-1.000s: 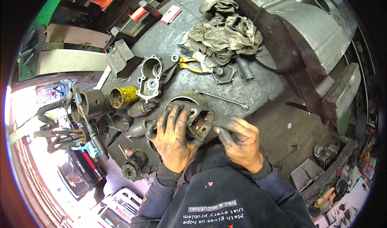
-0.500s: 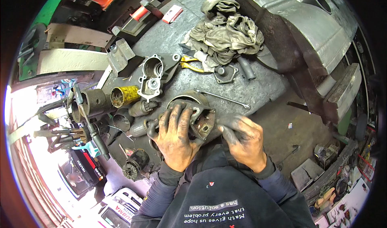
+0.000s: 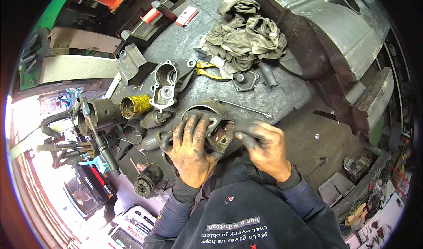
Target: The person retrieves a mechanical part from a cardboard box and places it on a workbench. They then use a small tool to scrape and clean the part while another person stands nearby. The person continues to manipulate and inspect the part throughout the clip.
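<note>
At the near edge of the workbench sits a greasy metal housing [image 3: 220, 138], its hollow boxy end turned to the right. My left hand [image 3: 192, 148] is laid over the housing and grips it, blackened fingers on top and thumb by its near side. My right hand [image 3: 266, 146] is beside the hollow end, index finger and thumb curled together. Its fingertips reach the housing's right edge, and whatever they hold, if anything, is hidden. Just beyond the housing lies a long thin wrench [image 3: 243, 107].
Left of the housing are a cast gearbox-like cover [image 3: 164, 84], a yellow cylinder [image 3: 135, 106] and a geared armature [image 3: 155, 119]. Farther back lie yellow-handled pliers [image 3: 209, 71], a flanged cap [image 3: 245, 80] and a heap of rags [image 3: 246, 39]. A large metal vise [image 3: 328, 42] rises at right.
My right hand has shifted slightly left and up, its fingers closer against the housing's right edge. My left hand keeps its place on the housing.
</note>
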A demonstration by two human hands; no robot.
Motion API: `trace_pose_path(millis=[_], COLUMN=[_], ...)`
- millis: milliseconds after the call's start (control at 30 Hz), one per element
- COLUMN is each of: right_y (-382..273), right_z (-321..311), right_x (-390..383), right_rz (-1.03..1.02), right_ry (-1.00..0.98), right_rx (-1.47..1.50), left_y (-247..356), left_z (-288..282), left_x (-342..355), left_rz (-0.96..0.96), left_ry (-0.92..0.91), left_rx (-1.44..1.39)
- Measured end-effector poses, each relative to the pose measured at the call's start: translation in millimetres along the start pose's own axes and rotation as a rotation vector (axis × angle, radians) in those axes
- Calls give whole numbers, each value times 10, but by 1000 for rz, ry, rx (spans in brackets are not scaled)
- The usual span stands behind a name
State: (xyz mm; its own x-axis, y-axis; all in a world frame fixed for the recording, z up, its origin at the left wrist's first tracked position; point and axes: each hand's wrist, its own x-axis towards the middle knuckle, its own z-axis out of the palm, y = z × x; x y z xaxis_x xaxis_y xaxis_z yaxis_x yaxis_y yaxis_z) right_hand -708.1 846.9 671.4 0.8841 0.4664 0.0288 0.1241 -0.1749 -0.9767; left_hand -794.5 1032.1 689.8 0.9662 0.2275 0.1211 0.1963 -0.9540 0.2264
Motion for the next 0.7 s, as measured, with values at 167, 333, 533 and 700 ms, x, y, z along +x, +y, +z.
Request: trace_pose_path(millis=[167, 333, 533, 700], right_y=[3, 0, -81, -156], right_z=[-24, -86, -177, -52], right_x=[26, 46, 210, 154], right_rz=[-16, -24, 13, -100], right_ry=[-8, -134, 0, -70], right_rx=[55, -14, 1, -72], left_y=[-13, -16, -91, 40], left_z=[12, -16, -326, -444], left_x=[0, 45, 229, 294], left_rz=[13, 19, -105, -86], left_ry=[16, 15, -202, -290], left_rx=[-4, -12, -115, -51])
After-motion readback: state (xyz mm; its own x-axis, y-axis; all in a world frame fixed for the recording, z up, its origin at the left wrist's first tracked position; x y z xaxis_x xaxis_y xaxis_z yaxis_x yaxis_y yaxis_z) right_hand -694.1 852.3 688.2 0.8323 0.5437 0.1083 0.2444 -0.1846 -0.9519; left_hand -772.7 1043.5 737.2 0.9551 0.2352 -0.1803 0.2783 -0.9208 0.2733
